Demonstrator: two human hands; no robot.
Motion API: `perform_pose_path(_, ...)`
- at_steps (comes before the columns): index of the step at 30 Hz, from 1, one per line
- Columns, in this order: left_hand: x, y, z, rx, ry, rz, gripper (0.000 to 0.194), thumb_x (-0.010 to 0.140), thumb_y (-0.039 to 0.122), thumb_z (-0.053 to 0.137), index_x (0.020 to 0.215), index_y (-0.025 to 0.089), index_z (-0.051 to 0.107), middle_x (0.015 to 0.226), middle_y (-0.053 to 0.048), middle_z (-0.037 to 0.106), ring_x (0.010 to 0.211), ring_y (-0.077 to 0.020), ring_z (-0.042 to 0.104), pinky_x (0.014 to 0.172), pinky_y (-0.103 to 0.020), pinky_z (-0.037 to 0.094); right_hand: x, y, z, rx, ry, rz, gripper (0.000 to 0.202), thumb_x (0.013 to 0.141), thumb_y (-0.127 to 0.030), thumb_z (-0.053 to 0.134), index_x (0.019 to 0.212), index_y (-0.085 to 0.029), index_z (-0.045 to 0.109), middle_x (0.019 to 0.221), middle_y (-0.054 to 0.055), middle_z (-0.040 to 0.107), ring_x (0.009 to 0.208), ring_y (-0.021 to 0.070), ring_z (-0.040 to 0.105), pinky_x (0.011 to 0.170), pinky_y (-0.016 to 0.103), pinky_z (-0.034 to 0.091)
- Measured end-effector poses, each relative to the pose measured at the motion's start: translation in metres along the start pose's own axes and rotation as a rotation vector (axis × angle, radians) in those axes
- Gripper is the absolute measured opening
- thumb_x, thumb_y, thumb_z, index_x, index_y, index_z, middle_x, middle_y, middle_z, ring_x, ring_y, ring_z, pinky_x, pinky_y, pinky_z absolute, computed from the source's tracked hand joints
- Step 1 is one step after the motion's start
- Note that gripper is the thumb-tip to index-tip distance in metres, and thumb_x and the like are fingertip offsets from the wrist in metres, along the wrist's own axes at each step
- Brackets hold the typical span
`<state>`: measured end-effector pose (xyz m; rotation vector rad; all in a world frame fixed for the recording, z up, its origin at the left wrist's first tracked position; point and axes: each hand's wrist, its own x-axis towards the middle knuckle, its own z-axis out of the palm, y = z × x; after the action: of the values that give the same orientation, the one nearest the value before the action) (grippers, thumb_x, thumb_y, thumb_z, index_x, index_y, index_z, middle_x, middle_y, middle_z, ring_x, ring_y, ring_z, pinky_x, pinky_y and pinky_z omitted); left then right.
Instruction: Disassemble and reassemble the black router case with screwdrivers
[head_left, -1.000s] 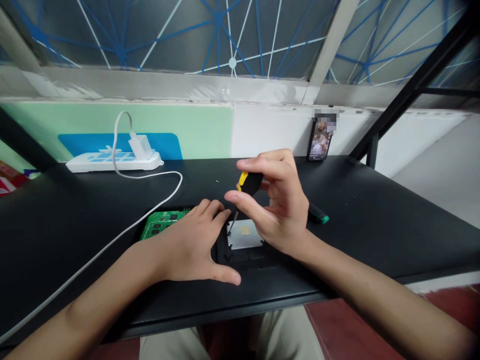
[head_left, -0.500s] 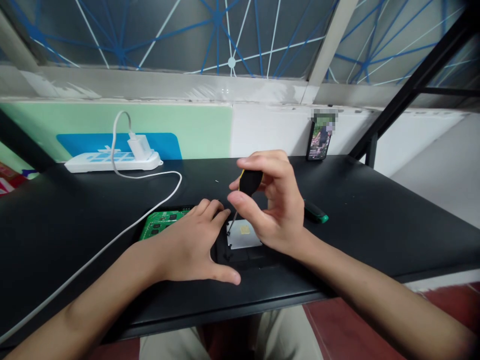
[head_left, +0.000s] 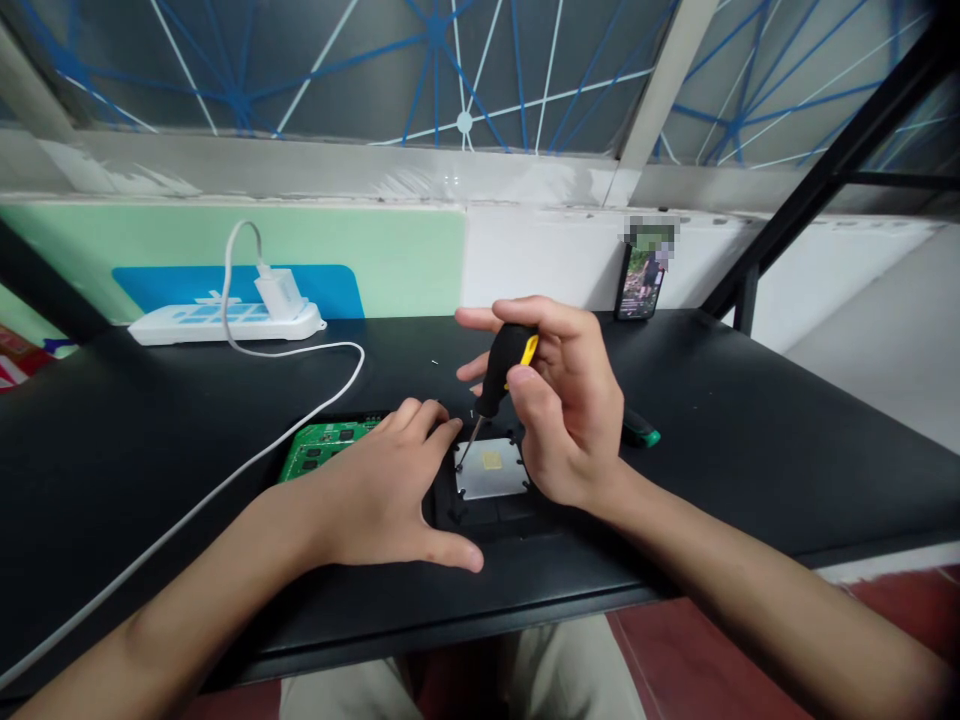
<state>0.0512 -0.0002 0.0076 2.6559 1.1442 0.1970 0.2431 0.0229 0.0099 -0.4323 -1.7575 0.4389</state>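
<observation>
My right hand (head_left: 574, 405) grips a black and yellow screwdriver (head_left: 501, 368) by its handle, with the index finger and thumb around it and other fingers loosely spread. The shaft slants down to the left, its tip at the left edge of a silver metal plate (head_left: 491, 480) with a yellowish square on it. That plate lies in a black casing (head_left: 510, 518). My left hand (head_left: 390, 480) rests spread across the casing, thumb stretched toward me and palm covering part of it. Past its fingers shows a green circuit board (head_left: 319, 440), partly hidden by the hand.
A green-and-black tool (head_left: 641, 430) lies behind my right hand. A phone (head_left: 641, 275) leans on the wall. A power strip (head_left: 225, 322) with a charger (head_left: 279, 293) stands at the back left, its white cable (head_left: 225, 495) crossing the table. A tiny pin-like piece (head_left: 434, 362) lies beyond my hands.
My right hand has shifted slightly right and opened its fingers more around the screwdriver, whose handle is turned and shows its yellow side. The left hand stays put.
</observation>
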Motion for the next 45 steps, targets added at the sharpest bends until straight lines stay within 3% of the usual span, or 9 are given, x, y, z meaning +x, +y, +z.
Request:
perform_pose_path(7,0.002,0.001,-0.001,0.011,-0.022,-0.007,0.089,0.073,0.079,0.066,0.131,0.012,0.054,0.125,-0.017,0.051,0.119,-0.0398,0.047,0.107,-0.058,0.038,0.004,0.003,0.001,-0.107,0.007,-0.112,0.035,0.094,-0.027,0.06,0.128,-0.032,0.053,0.124,0.004,0.061,0.1,0.0193,0.065,0.069,0.033,0.063)
perform_pose_path(11,0.002,0.002,-0.002,0.04,-0.023,-0.011,0.091,0.073,0.08,0.066,0.131,0.012,0.053,0.126,-0.017,0.05,0.122,-0.0409,0.044,0.106,-0.057,0.04,0.005,0.003,0.0,-0.16,-0.005,-0.125,0.04,0.095,-0.025,0.06,0.133,-0.033,0.051,0.125,0.003,0.06,0.098,0.018,0.062,0.071,0.033,0.062)
perform_pose_path(19,0.003,0.002,0.0,0.021,-0.005,-0.007,0.087,0.073,0.077,0.069,0.129,0.012,0.055,0.127,-0.017,0.051,0.116,-0.038,0.046,0.104,-0.056,0.042,0.002,0.005,-0.001,-0.16,0.006,-0.046,0.044,0.096,-0.025,0.057,0.138,-0.035,0.047,0.123,0.004,0.058,0.096,0.0185,0.064,0.068,0.034,0.065)
perform_pose_path(25,0.002,0.002,0.0,-0.006,0.011,-0.012,0.089,0.07,0.074,0.073,0.131,0.011,0.055,0.123,-0.016,0.052,0.109,-0.0353,0.049,0.099,-0.053,0.045,0.003,0.01,-0.006,-0.198,0.087,0.017,0.043,0.097,-0.032,0.056,0.139,-0.035,0.047,0.118,0.004,0.058,0.091,0.0187,0.066,0.066,0.034,0.065)
perform_pose_path(31,0.0,0.003,-0.001,-0.008,-0.018,-0.021,0.102,0.07,0.076,0.072,0.141,0.007,0.048,0.128,-0.017,0.05,0.116,-0.0359,0.047,0.104,-0.051,0.043,0.015,0.033,-0.024,-0.243,0.242,0.094,0.04,0.098,-0.04,0.052,0.137,-0.033,0.045,0.118,0.006,0.062,0.077,0.0155,0.069,0.065,0.034,0.064)
perform_pose_path(37,-0.002,0.005,0.0,-0.052,-0.025,-0.019,0.105,0.066,0.079,0.07,0.143,0.012,0.049,0.13,-0.016,0.052,0.12,-0.038,0.048,0.103,-0.053,0.045,0.022,0.06,-0.044,-0.235,0.368,0.24,0.037,0.096,-0.04,0.055,0.132,-0.032,0.048,0.12,0.007,0.061,0.066,0.0136,0.067,0.058,0.033,0.059)
perform_pose_path(41,-0.004,0.005,0.002,-0.037,-0.041,-0.054,0.111,0.064,0.081,0.07,0.148,0.014,0.044,0.136,-0.017,0.051,0.128,-0.0414,0.046,0.109,-0.058,0.04,0.02,0.064,-0.044,-0.187,0.412,0.341,0.035,0.094,-0.039,0.059,0.127,-0.031,0.05,0.111,0.006,0.061,0.059,0.0117,0.062,0.051,0.031,0.057)
perform_pose_path(45,-0.005,0.007,0.004,0.008,-0.071,-0.074,0.116,0.064,0.083,0.069,0.15,0.01,0.042,0.146,-0.021,0.047,0.138,-0.0459,0.039,0.117,-0.063,0.03,0.016,0.063,-0.039,-0.152,0.391,0.35,0.034,0.094,-0.037,0.059,0.127,-0.032,0.051,0.103,0.004,0.06,0.058,0.0115,0.06,0.05,0.031,0.057)
